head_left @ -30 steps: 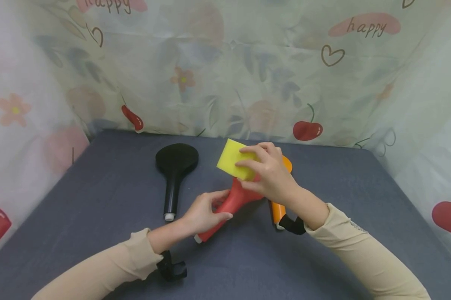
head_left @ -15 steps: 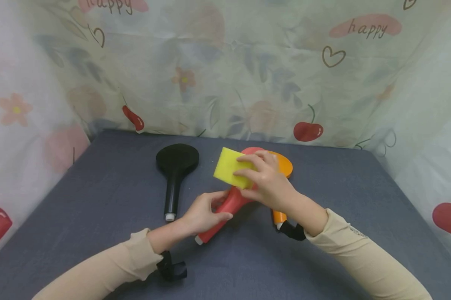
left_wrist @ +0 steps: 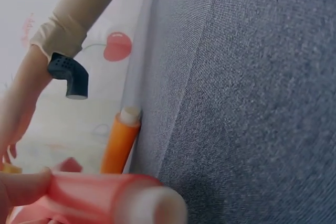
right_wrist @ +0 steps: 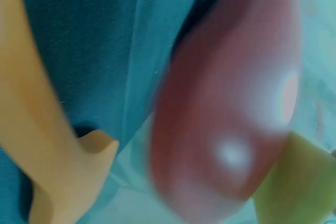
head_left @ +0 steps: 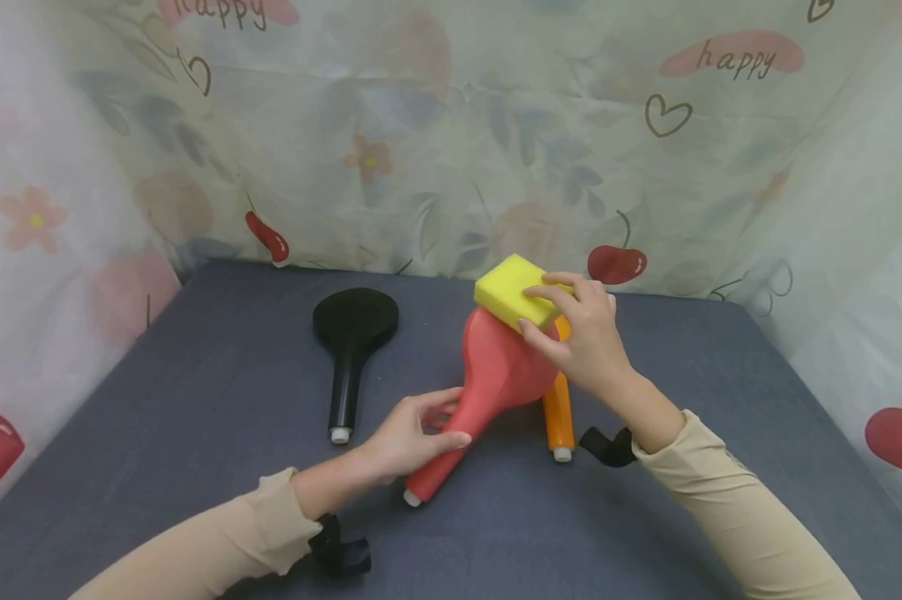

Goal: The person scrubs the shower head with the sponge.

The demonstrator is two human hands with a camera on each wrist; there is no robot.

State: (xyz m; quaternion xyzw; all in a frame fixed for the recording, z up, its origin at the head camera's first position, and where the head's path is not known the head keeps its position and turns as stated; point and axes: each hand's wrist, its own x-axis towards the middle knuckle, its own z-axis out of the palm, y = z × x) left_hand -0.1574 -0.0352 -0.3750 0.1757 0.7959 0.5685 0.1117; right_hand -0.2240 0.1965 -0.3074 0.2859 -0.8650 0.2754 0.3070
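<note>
In the head view my left hand (head_left: 417, 433) grips the handle of a red hand shower head (head_left: 499, 358), tilted with its wide head away from me. A white end (left_wrist: 165, 208) of that handle shows large in the left wrist view. My right hand (head_left: 589, 333) holds a yellow sponge (head_left: 513, 292) between fingers and thumb, against the far rim of the red head. The right wrist view has the red shower head (right_wrist: 226, 103) blurred, with the sponge (right_wrist: 296, 184) at its edge. Just behind, an orange shower head (head_left: 558, 417) lies partly hidden.
A black shower head (head_left: 355, 321) lies on the dark grey table (head_left: 218, 400), left of the hands. Patterned cloth (head_left: 451, 167) hangs behind the table and along both sides. Black straps sit at both wrists.
The sponge first slid down towards the neck of the red shower head, then moved up and right to its far rim. The red head has tilted, baring more of its rounded surface.
</note>
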